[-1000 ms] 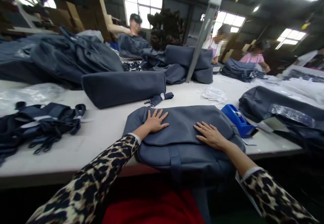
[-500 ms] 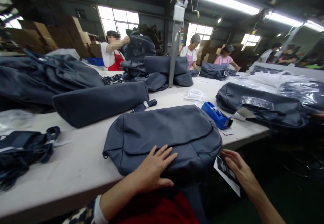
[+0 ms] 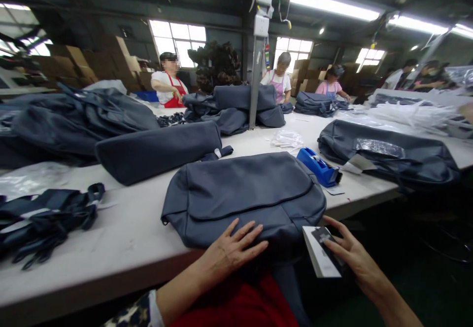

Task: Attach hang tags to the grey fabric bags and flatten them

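A dark blue bag [image 3: 247, 184] with a front flap lies at the near edge of the white table [image 3: 129, 223]. Spread flat on its lower front is my left hand [image 3: 236, 245], fingers apart and gripping nothing. Off the bag's right end, my right hand [image 3: 347, 248] pinches a black-and-white hang tag [image 3: 321, 253] between thumb and fingers. Its white face is turned partly toward me. A blue tape dispenser [image 3: 318, 167] stands on the table just beyond the bag's right corner.
Behind the bag lies another dark bag [image 3: 158, 152]. Dark straps [image 3: 48, 218] are heaped at left, and a bag with clear film [image 3: 388, 152] rests at right. A metal post [image 3: 254, 80] rises from the table. Several people work on the far side.
The tag in my right hand has turned, so more of its white side shows. My left hand stays flat on the bag. A person across the table has lowered a raised bag.
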The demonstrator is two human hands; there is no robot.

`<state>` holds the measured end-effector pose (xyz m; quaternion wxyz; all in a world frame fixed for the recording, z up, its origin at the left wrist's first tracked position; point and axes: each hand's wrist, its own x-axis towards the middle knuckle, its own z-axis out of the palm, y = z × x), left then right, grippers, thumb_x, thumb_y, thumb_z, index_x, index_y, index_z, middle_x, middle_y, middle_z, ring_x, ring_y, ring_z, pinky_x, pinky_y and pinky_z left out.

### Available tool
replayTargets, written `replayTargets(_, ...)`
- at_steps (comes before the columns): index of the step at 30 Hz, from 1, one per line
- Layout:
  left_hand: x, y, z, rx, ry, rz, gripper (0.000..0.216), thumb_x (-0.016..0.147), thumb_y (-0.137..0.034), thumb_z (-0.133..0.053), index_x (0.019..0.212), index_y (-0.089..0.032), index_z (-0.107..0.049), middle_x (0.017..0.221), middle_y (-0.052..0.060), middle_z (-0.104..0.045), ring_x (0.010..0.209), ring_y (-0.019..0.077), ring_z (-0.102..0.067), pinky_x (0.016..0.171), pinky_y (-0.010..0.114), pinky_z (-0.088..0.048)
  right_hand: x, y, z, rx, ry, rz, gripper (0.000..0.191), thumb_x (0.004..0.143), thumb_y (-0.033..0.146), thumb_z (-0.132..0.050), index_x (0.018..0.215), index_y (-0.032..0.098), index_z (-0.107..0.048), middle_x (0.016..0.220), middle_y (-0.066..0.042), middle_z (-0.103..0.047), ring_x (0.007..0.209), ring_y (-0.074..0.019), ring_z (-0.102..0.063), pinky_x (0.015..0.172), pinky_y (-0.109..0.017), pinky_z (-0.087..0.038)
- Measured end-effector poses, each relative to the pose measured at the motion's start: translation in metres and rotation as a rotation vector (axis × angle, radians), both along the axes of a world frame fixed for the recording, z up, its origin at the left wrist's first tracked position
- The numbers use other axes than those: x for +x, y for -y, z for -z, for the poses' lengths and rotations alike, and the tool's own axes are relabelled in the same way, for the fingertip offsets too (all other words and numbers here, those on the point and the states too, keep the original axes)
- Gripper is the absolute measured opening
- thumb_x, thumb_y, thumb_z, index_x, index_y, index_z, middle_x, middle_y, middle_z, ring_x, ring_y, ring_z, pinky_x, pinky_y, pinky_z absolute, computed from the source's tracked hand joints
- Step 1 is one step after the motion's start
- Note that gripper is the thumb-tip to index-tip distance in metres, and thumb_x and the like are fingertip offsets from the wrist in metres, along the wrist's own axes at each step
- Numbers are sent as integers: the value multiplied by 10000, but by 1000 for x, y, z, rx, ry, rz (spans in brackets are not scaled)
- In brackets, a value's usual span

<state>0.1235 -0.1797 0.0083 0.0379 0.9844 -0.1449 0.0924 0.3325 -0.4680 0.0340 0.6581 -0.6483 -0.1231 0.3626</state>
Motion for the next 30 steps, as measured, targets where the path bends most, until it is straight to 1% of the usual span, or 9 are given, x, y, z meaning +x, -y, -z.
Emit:
replayTargets(4, 6, 1, -15, -496, -22, -65, 401, 925, -239, -565, 1322, -294, -547, 1405, 76, -551, 1310, 288, -487, 1136, 512, -287, 13, -14, -35, 157, -2, 86, 604, 802, 345, -748, 1351, 311, -499, 1044, -39, -716, 782, -169, -691, 586, -235, -551)
replayTargets(7, 18, -2, -28, -1142, -13, -300, 299, 923, -415, -549, 1083, -187, -659, 1072, 85, -714, 1007, 245, -666, 956, 390, -481, 26, -49, -46, 327, -69, 59, 436, 871, 441, -647, 1256, 260, -553, 1181, -98, -681, 1048, -224, -668, 798, -312, -577)
replayTargets(10, 30, -12, -35, -1666, 31, -510, 351, 899, -470, -545, 887, -130, -630, 883, 107, -721, 767, 195, -692, 728, 291, -540, 33, -83, -49, 376, -6, 96, 549, 884, 475, -618, 1366, 299, -420, 1201, -99, -678, 1153, -227, -624, 991, -393, -498)
replayTargets(13, 36, -22, -34, -1892, 42, -627, 269, 903, -390, -546, 888, -123, -584, 814, 110, -710, 674, 166, -681, 625, 245, -530, 32, -97, -43, 331, 265, 166, 724, 850, 465, -670, 1454, 347, -289, 1160, -65, -695, 1126, -227, -638, 1045, -457, -449)
replayTargets(18, 45, -32, -25, -2025, 201, -698, 243, 878, -197, -528, 1113, -198, -467, 1041, 86, -655, 688, 165, -696, 596, 294, -567, 27, -86, -27, 86, 779, 112, 541, 821, 493, -681, 1298, 281, -538, 1199, -80, -664, 1158, -253, -606, 1036, -452, -456)
replayTargets(21, 47, -37, -21, -1853, 337, -785, 455, 832, -90, -491, 1250, -234, -385, 1251, 121, -551, 875, 194, -704, 718, 365, -592, 27, -77, -18, -80, 927, 66, 479, 846, 518, -621, 1244, 253, -589, 1171, -93, -674, 1058, -267, -654, 936, -445, -525)
replayTargets(26, 29, -16, -32, -700, 518, -562, 525, 855, -106, -528, 1348, -259, -429, 1497, 100, -382, 1379, 276, -377, 1138, 516, -308, 31, -72, -3, -294, 1246, -70, 428, 866, 499, -593, 1226, 270, -618, 1217, -80, -665, 1127, -292, -615, 988, -480, -486)
replayTargets(28, 24, 5, -36, -344, 405, -391, 393, 903, -185, -538, 1287, -250, -496, 1466, 81, -438, 1377, 267, -364, 1170, 501, -237, 33, -76, 3, -305, 1332, -173, 430, 861, 485, -607, 1228, 261, -621, 1233, -84, -660, 1176, -292, -584, 1032, -490, -449)
replayTargets(30, 29, 24, -34, -175, 241, -312, 356, 897, -319, -603, 1228, -214, -524, 1337, 101, -547, 1234, 267, -492, 1082, 461, -362, 34, -81, 8, -302, 1361, -241, 411, 870, 469, -599, 1222, 257, -626, 1238, -84, -658, 1181, -288, -578, 1043, -497, -434)
